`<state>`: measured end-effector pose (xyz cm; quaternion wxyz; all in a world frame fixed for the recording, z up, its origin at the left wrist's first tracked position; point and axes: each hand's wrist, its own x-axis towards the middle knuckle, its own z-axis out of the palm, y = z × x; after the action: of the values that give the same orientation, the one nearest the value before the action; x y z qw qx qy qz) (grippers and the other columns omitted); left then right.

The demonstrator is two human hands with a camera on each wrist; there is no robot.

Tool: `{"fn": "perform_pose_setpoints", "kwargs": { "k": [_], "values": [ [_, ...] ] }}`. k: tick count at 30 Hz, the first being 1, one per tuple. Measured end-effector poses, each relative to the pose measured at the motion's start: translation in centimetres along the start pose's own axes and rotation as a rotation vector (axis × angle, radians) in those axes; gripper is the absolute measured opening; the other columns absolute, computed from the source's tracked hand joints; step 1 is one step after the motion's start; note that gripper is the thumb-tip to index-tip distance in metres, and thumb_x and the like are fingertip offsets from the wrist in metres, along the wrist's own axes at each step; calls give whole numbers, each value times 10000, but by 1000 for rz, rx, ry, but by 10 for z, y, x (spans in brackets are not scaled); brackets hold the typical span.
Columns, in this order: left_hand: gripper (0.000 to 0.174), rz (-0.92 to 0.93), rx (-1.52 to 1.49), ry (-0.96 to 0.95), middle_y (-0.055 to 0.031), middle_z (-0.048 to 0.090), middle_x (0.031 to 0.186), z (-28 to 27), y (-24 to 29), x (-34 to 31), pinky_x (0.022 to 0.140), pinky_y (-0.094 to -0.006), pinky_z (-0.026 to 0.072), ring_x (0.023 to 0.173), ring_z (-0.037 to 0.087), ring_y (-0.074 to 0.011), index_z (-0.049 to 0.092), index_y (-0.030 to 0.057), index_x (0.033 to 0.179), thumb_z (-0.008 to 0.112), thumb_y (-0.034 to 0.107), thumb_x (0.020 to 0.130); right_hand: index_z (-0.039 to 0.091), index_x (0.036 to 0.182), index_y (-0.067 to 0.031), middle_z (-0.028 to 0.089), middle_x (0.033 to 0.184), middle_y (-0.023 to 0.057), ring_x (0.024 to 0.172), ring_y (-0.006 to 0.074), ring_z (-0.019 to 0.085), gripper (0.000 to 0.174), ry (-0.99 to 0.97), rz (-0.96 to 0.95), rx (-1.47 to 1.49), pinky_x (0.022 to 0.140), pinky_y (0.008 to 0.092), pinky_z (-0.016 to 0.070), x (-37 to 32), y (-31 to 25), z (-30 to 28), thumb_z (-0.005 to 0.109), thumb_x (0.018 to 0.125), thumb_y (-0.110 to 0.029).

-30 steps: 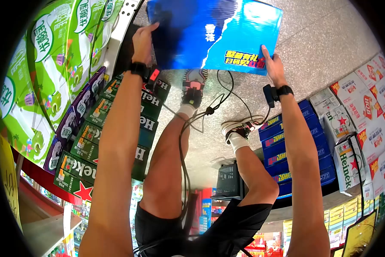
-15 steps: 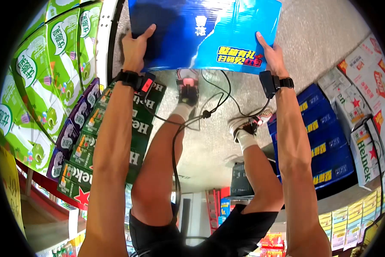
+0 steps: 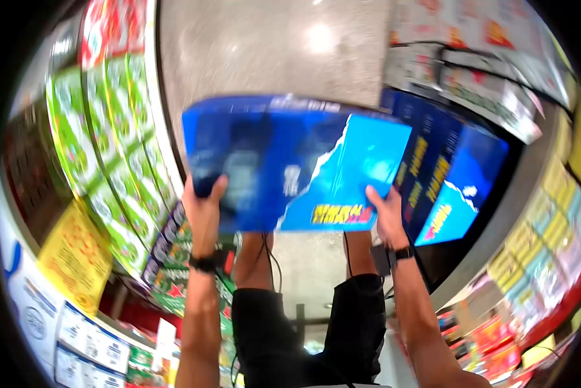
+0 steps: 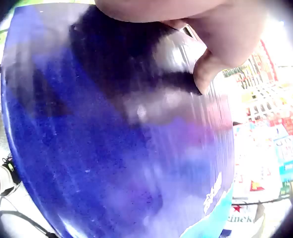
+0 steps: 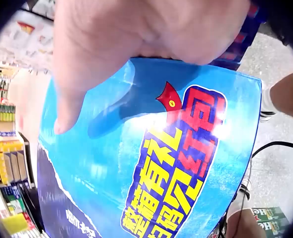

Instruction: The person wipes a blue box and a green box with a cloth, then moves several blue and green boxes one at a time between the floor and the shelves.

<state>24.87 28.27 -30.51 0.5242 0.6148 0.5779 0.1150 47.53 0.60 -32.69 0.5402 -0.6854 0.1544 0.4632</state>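
A wide blue carton (image 3: 264, 168), dark blue on one side and bright blue on the other, is held up in front of the legs. My left hand (image 3: 203, 210) grips its left end, thumb on the top face. At the opposite end my right hand (image 3: 389, 216) grips it, thumb likewise on top. The other fingers of both hands are mostly hidden behind the carton's ends. In the right wrist view the thumb (image 5: 67, 111) lies along the bright blue face, close to the yellow and red lettering.
Stacked blue cartons (image 3: 462, 184) stand at the right, beside white cartons (image 3: 426, 64). Green-and-white cartons (image 3: 96, 129) line the left side, with green Heineken cartons (image 3: 174, 284) below them. Grey floor (image 3: 271, 45) stretches ahead. Cables (image 5: 280, 145) hang near the legs.
The carton now appears lower in the head view, nearer the body, with its far edge showing. The view has swung, and the side stacks have shifted. Both hands keep hold of the carton.
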Motion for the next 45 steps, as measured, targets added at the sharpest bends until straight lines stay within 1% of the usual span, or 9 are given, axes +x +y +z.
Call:
{"fn": "perform_pose_setpoints", "kwargs": {
  "k": [8,14,18,24,30,33,39,41,45],
  "values": [
    [411,53,89,-282,-98,640,1068,58,201,-122,913,-309,428,959,567,-172,574,-52,1176,731,70,815,547,1224,41,653,1081,99,952,154,607,486,303,-43,253,853,299,500,-201,-47,-122,756,815,-118],
    [452,315,282,-646,-115,659,1034,166,264,-150,873,-312,458,926,591,-180,581,-63,1169,757,127,798,546,1212,46,635,1114,103,996,159,587,434,510,-13,560,885,316,475,-265,-14,-171,705,852,-136],
    [479,506,433,-821,-145,698,951,255,274,-155,803,-330,502,859,648,-199,612,-46,1137,780,202,763,535,1218,64,633,1125,111,1004,169,592,443,653,-53,774,902,324,469,-265,16,-193,688,875,-170],
    [485,529,605,-994,-184,705,987,374,300,-160,817,-340,507,915,684,-257,633,-10,1148,778,192,731,528,1245,55,616,1166,115,1047,183,584,463,672,-61,1005,924,327,463,-247,20,-225,684,896,-207],
    [474,508,607,-1106,-118,715,997,471,321,-132,834,-315,488,891,662,-213,650,-14,1121,782,212,725,459,1331,34,569,1268,109,1152,197,543,563,611,-77,965,961,345,439,-196,7,-254,617,940,-339],
    [466,626,713,-1026,-129,716,974,505,315,-109,816,-320,488,878,666,-225,663,7,1097,791,211,699,449,1358,-14,550,1283,85,1148,199,534,578,553,-20,925,949,363,443,-173,-3,-263,580,951,-403],
    [655,819,886,-944,-203,692,999,518,294,-86,838,-409,506,933,660,-350,659,57,1124,786,461,624,458,1350,-40,550,1272,78,1161,218,520,598,460,29,796,948,414,438,-167,10,-265,557,947,-471],
    [592,886,861,-814,-183,667,1093,505,300,-109,916,-384,474,1018,623,-369,632,2,1122,798,316,648,492,1312,-43,573,1224,67,1102,178,535,560,482,57,842,914,392,449,-162,15,-269,604,928,-435],
    [650,1128,372,-296,-228,492,1297,451,282,-169,996,-416,415,1208,478,-387,522,20,1241,765,129,648,448,1358,-75,522,1301,93,1125,227,529,631,519,136,863,932,418,443,-148,23,-278,600,914,-497]
  ]
}}
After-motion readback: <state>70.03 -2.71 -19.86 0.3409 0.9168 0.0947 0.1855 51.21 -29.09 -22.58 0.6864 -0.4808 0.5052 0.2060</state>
